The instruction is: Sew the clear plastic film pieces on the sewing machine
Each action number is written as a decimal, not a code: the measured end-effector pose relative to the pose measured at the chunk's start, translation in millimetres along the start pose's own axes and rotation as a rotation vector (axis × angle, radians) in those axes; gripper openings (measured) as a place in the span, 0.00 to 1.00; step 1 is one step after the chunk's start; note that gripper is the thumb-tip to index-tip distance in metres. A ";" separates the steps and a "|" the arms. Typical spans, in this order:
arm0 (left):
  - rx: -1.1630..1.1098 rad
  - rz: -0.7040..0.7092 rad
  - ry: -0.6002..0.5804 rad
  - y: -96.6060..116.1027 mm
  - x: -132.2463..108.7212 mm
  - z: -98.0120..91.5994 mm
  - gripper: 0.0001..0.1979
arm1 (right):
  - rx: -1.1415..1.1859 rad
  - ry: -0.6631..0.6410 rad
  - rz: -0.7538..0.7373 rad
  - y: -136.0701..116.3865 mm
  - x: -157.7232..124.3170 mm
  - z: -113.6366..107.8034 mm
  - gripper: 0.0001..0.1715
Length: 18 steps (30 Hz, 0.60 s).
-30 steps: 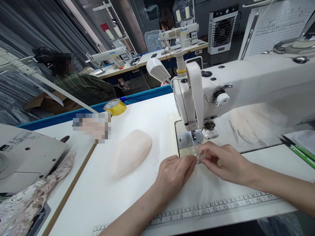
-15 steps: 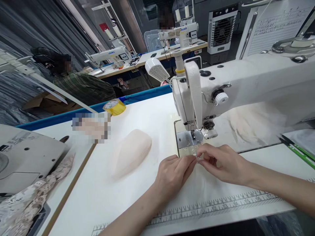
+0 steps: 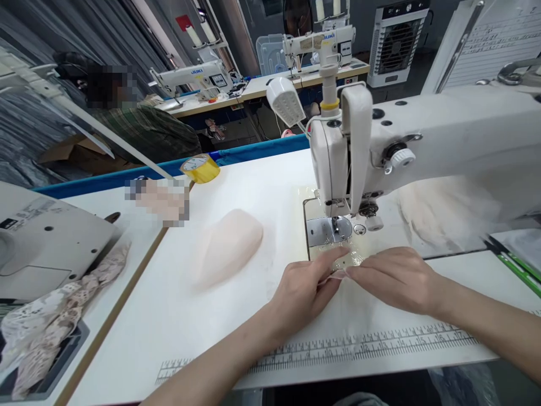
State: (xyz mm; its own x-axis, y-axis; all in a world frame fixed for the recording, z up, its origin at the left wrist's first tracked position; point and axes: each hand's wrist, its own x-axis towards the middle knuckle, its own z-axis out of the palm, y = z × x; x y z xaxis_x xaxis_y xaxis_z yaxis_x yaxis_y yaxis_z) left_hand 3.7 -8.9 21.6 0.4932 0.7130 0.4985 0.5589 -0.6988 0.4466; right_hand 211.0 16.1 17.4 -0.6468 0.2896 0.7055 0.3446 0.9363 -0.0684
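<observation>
A small strip of sheer pale pink fabric (image 3: pixel 338 274) stretches between my hands, just in front of the needle plate (image 3: pixel 329 231). My left hand (image 3: pixel 298 293) pinches its left end, with the index finger reaching forward over the machine bed. At the other end, my right hand (image 3: pixel 395 279) grips the fabric between thumb and fingers, knuckles up. The white sewing machine (image 3: pixel 448 132) stands right behind my hands; its presser foot (image 3: pixel 336 225) is apart from the fabric. Left of my hands, a pale pink cup-shaped piece (image 3: pixel 232 245) lies on the white table (image 3: pixel 169 316).
A yellow tape roll (image 3: pixel 200 168) sits at the table's back edge. More pale sheer fabric (image 3: pixel 439 214) lies under the machine arm, near green-handled tweezers (image 3: pixel 515 262). Lace fabric (image 3: pixel 71 316) is at far left. A person (image 3: pixel 139 135) sits beyond the table.
The view has shifted slightly, moving the machine right in the picture. My right hand has turned knuckles up, my left index finger has extended, and more fabric shows between my hands.
</observation>
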 end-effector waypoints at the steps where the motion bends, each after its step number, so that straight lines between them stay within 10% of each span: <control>1: -0.015 0.026 -0.002 0.1 0.1 0.1 0.12 | -0.025 0.007 -0.052 0.0 0.7 -2.3 0.09; 13: 0.047 0.100 0.134 -0.7 -1.7 4.6 0.02 | -0.108 -0.043 -0.256 -2.5 6.5 -17.2 0.08; 18: -0.241 -0.304 -0.151 7.3 6.0 -5.5 0.08 | 0.318 -0.206 0.209 -1.6 10.0 -22.7 0.06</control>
State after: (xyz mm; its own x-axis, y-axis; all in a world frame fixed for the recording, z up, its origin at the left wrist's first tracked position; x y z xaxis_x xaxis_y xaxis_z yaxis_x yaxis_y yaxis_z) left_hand 7.1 -10.1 31.9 0.4321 0.8771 0.2099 0.5309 -0.4355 0.7270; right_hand 219.5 13.0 40.5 -0.7189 0.4828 0.5001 0.2762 0.8586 -0.4318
